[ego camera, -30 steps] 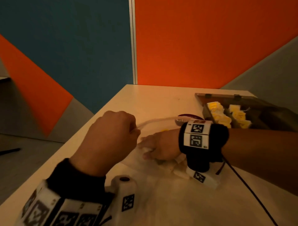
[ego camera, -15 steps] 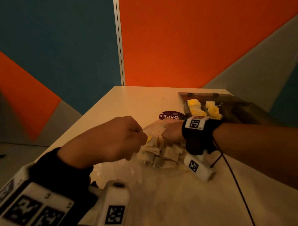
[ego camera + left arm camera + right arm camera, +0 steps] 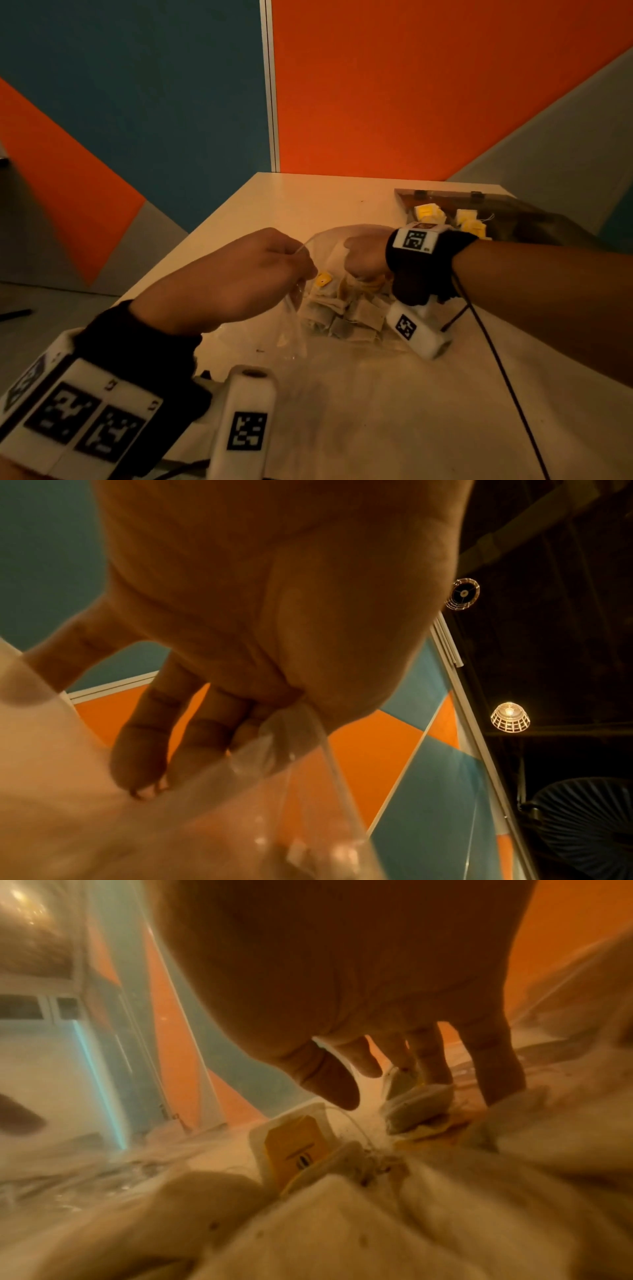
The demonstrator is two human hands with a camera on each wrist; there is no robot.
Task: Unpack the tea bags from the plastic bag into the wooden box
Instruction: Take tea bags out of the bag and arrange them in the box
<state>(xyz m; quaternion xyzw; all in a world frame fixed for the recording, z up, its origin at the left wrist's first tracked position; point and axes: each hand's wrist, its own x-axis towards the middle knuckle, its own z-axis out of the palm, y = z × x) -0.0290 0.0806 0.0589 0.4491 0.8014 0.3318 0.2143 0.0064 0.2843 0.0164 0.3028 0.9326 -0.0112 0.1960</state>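
A clear plastic bag lies on the table, holding a heap of several tea bags. My left hand pinches the bag's upper rim and holds the mouth up. Inside the mouth is my right hand, fingers pointing down. Its middle fingertips touch one tea bag, and the thumb stands apart from it. Beside them lies a tea bag with a yellow tag. The open wooden box stands at the back right with several yellow-tagged tea bags in it.
The pale table runs back to blue and orange wall panels. Its left edge drops to the floor close to my left arm. A black cable trails from my right wrist across the table.
My left hand has raised the bag's rim and the mouth stands wider. My right hand sits further into the bag among the tea bags. The bag now hides the round sticker behind it.
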